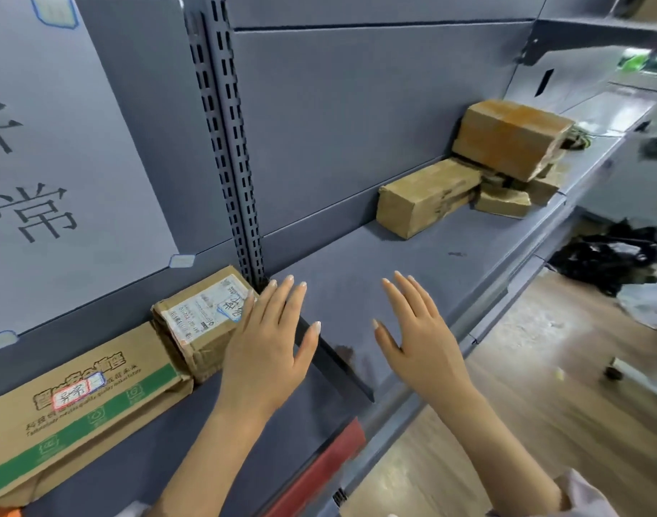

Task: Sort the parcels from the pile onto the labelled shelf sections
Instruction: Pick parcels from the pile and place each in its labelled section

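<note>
Grey shelf (431, 255) | labelled parcel (200, 322), long axis front-left to back-right | hands (263, 348) (420, 341) flat

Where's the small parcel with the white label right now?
Head view, lower left: the small parcel sits between the flat green-striped carton and the slotted upright, with the left hand against its right edge.

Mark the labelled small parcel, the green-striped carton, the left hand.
labelled small parcel (207, 311), head view, on its white shipping label.
green-striped carton (95, 401), head view, on its printed top face.
left hand (265, 356), head view, on the back of the hand.
</note>
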The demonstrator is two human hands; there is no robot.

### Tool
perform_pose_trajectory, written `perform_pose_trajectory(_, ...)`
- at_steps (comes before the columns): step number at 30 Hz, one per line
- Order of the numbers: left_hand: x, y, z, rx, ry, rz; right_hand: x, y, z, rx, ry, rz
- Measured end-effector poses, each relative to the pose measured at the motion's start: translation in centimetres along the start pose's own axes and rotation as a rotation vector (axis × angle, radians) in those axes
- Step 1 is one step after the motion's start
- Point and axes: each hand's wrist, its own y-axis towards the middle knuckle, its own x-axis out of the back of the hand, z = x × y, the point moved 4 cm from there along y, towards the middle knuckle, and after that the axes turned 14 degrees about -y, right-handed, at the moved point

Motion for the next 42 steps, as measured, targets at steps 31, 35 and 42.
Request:
perform_pose_trajectory(31,-16.9,11.2,-21.8,0.184,0.073,-0.038,1.2,3.4,-32.3,0.095,0.105,0.157)
perform_pose_trajectory(35,-18.2,12.2,-24.3,0.192,0.062,-0.040,1.9,3.2,-35.6,0.082,0.114,0.137)
perform_pose_trajectory(42,-21.0,14.6,-27.4,0.150,0.025,-0.019,2.5,2.6,-39.8,0.007,0.148,0.156)
